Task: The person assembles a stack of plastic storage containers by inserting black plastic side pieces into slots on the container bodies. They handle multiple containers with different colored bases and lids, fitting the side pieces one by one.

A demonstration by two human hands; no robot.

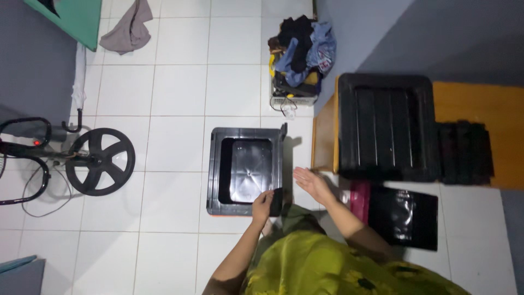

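My left hand [263,206] grips a small flat black object [277,201] at the near right corner of an open black plastic crate [214,164] on the white tiled floor. The crate's bottom is shiny and holds nothing I can make out. My right hand [310,183] hovers flat with fingers apart, just right of the crate, near the corner of a wooden table [475,101]. My green patterned garment [322,262] fills the bottom of the view.
An upturned black crate [385,128] and a stack of black items [465,153] sit on the wooden table. A black plastic bag [405,217] and pink item [359,201] lie below. Clothes pile [303,46] on a box behind; wheeled frame [101,161] and grey cloth [128,30] at left.
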